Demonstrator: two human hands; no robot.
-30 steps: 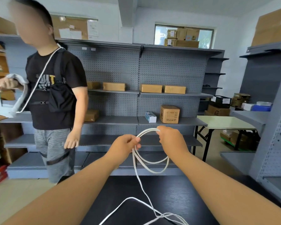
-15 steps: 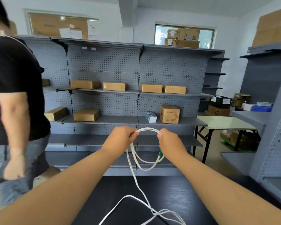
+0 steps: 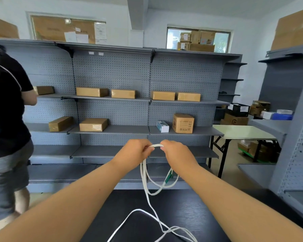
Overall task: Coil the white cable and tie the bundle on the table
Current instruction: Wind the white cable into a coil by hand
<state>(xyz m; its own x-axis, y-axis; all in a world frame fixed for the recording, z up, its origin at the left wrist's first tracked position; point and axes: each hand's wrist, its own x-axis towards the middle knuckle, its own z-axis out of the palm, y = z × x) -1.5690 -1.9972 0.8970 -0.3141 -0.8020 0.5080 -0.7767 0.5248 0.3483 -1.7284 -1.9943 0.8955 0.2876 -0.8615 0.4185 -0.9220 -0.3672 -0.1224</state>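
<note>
The white cable (image 3: 143, 173) is held above the black table (image 3: 191, 212) by both hands. The coil top is gripped by the curled left hand (image 3: 135, 154), and pinched by the right hand (image 3: 177, 154) at its 3 o'clock. Loops hang toward 6 o'clock, with a green connector (image 3: 168, 178) among them. Slack strands lie on the table.

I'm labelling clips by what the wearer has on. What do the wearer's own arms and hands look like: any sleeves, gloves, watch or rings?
Both are bare. The left hand and right hand wear no gloves, and no ring shows on their visible backs. The left forearm and right forearm show no sleeve, watch or band down to the picture's edge.
</note>
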